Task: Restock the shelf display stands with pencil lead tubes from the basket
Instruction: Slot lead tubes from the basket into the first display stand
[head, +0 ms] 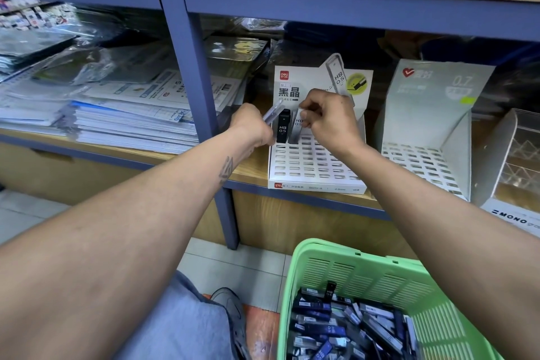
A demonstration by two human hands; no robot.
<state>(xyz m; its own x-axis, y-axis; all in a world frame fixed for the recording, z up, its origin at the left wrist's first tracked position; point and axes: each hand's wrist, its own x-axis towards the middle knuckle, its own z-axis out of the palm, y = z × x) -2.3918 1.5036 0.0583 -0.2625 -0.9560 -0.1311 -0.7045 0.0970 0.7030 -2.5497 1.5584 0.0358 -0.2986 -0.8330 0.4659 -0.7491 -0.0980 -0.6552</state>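
Observation, head view. The white cardboard display stand point(317, 164), printed "HB 0.5" on its back card, sits on the wooden shelf board point(251, 168); its stepped front is a grid of small rectangular slots, matte and stiff-looking.

One black rectangular plastic lead tube point(283, 126) marked "HB 0.5" stands upright in the stand's back row, at the left end. Just beside it, at its 3 o'clock, a clear grey lead tube point(296, 127) stands with its lower end at the back row and its top under your fingers.

Your left hand point(251, 126) is curled round a bundle of clear glossy lead tubes point(273, 112), which jut out toward 1 o'clock. How many it holds you cannot tell; they blur together. The hand touches or nearly touches the black tube's left side.

Your right hand point(330, 120) is narrowly closed, fingertips pinching the top of the clear grey tube.

At 3 o'clock of this stand is a second pale grey-white cardboard stand point(423, 126), marked "0.7", with the same slotted front.

At 6 o'clock, well below the shelf, is the light green perforated plastic basket point(380, 278), holding a loose heap of dark blue, black and clear tubes point(350, 327).

At 9 o'clock, past the blue metal upright point(193, 73), stacks of plastic-wrapped paper pads point(131, 123) lie flat.
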